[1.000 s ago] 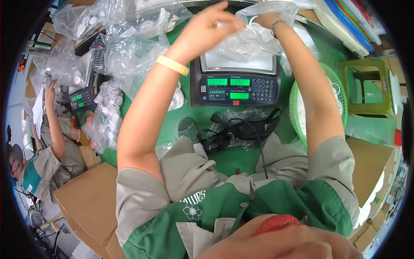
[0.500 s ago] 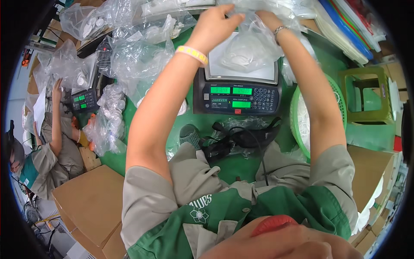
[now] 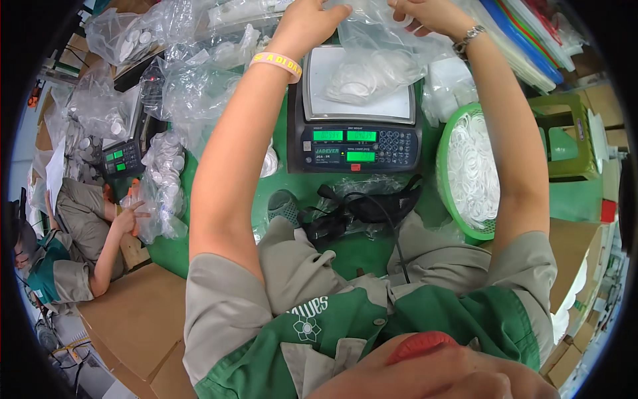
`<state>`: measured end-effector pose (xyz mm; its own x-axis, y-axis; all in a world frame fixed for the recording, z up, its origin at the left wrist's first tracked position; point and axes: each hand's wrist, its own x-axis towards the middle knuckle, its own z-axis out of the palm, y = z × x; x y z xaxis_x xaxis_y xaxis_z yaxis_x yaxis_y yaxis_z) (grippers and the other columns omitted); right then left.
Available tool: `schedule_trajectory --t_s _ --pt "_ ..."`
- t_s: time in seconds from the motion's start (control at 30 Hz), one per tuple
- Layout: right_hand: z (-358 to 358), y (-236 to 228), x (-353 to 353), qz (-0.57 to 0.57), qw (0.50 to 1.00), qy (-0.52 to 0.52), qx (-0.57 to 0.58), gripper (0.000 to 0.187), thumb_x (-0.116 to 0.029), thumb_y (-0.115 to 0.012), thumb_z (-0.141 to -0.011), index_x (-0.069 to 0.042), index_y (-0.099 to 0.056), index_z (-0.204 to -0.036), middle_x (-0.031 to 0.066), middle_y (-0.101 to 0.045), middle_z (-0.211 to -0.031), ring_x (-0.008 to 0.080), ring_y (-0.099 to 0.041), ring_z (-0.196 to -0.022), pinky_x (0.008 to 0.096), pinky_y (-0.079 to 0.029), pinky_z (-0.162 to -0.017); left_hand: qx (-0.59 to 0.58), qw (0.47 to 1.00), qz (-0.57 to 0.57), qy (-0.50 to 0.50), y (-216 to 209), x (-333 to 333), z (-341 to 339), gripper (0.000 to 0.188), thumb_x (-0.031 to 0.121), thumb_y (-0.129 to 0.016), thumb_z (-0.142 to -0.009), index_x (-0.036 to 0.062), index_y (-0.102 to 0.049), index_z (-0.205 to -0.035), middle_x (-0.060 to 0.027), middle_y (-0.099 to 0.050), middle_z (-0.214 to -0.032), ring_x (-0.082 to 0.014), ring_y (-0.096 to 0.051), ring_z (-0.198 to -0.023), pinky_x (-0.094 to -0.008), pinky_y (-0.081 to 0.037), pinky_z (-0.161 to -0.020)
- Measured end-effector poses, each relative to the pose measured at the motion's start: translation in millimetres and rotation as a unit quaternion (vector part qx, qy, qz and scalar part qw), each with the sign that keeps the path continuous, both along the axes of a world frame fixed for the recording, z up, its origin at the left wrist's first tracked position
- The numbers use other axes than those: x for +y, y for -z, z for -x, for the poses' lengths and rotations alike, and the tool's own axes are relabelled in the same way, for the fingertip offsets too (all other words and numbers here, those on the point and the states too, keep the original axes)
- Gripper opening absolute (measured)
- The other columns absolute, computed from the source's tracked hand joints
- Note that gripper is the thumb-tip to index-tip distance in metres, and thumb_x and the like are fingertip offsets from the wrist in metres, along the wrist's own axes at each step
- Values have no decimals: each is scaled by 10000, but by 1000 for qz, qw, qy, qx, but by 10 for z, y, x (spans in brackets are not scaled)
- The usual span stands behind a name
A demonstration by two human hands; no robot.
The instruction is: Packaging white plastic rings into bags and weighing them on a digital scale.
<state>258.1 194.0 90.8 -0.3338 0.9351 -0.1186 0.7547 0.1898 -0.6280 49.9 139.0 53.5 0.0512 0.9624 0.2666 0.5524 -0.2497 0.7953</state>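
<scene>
A clear plastic bag (image 3: 372,76) with white rings in it rests on the pan of a dark counting scale (image 3: 362,147), its upper part raised. My left hand (image 3: 312,21) is at the bag's upper left, its thumb against the plastic; the picture's top edge cuts off the other fingers. Opposite it, my right hand (image 3: 432,14) is over the bag's upper right with bent fingers. A small white curved piece, seemingly a ring, shows between them. To the right of the scale, a green basket (image 3: 444,179) holds many white rings.
Bags of white parts (image 3: 199,90) lie left of the scale. A co-worker (image 3: 73,259) sits at far left by another scale (image 3: 123,158). An olive stool (image 3: 571,169) stands at right. A black strapped bag (image 3: 372,209) and cardboard boxes (image 3: 136,319) are nearer me.
My hands have moved up toward the picture's top edge, and the bag's upper part is stretched higher. More of the basket's rings show. The co-worker's hand has moved down from the other scale.
</scene>
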Motion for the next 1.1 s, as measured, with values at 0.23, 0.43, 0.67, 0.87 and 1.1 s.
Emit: schedule_trajectory --t_s 0.23,0.43,0.67,0.87,1.1 --pt "-578 -239 -567 24 990 51 127 348 -309 -561 -869 -31 -602 -664 50 -597 -593 123 -614 -526 209 -473 -445 61 995 76 3 -48 -39 -78 470 201 -554 -775 64 -514 -1222 -144 -618 -793 -202 -560 -673 -297 -449 -650" --pt "-698 -25 -368 127 936 94 314 294 -215 -561 -868 22 -602 -699 90 -608 -629 162 -635 -577 223 -517 -507 41 993 -93 52 145 22 -127 450 161 -536 -780 64 -517 -1219 -108 -613 -863 -152 -512 -630 -275 -446 -657" --pt "-491 50 -210 -28 982 90 166 314 -235 -551 -868 59 -616 -779 103 -612 -662 152 -623 -564 242 -513 -512 50 997 -43 48 11 -151 -158 434 161 -536 -790 69 -522 -1214 -128 -600 -883 -180 -498 -621 -294 -436 -787" --pt "-539 24 -365 -116 972 120 166 341 -326 -523 -878 -6 -622 -812 51 -599 -642 86 -576 -550 213 -445 -471 87 990 -105 35 34 -247 -177 573 198 -554 -808 83 -360 -1335 -226 -407 -1268 -253 -554 -864 -336 -432 -837" --pt "-1701 354 -1210 -162 936 204 237 317 -304 -510 -901 -17 -643 -925 36 -637 -821 93 -585 -735 220 -456 -655 -157 972 -142 104 262 -296 88 773 21 -554 -734 32 -160 -1399 -171 -309 -1378 -257 -494 -1081 -321 -449 -824"
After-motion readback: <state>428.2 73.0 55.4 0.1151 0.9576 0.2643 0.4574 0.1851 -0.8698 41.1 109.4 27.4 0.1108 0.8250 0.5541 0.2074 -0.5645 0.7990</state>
